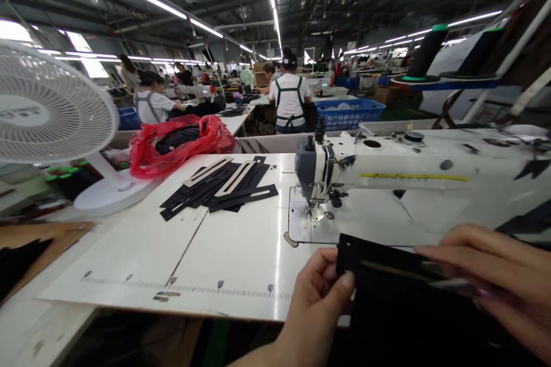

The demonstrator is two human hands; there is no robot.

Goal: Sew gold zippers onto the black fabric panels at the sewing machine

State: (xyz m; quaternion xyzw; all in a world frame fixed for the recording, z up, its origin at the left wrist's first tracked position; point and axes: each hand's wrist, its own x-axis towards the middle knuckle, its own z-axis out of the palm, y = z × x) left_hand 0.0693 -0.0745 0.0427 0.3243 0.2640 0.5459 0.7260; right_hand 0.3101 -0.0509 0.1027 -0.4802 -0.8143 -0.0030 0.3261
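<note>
My left hand [318, 298] pinches the corner of a black fabric piece [387, 321] between thumb and fingers, at the table's front edge. A black strip with a small hole near its end and a narrow slot lies along the top of that piece. My right hand [495, 275] is closed over the strip's right part, slightly blurred. From its fingers a slim pale-tipped tool [451, 284] with a purplish part points at the slot; its exact kind is unclear. Just beyond both hands stands a white sewing machine [408, 166], its needle area apart from the fabric.
Black slotted strips [219, 186], some showing pale faces, lie piled on the white table [232, 246]. Behind them is a red plastic bag [185, 146] with dark material. A white fan [107, 178] stands left. Thread cones [426, 54] rise at right; other people work further back.
</note>
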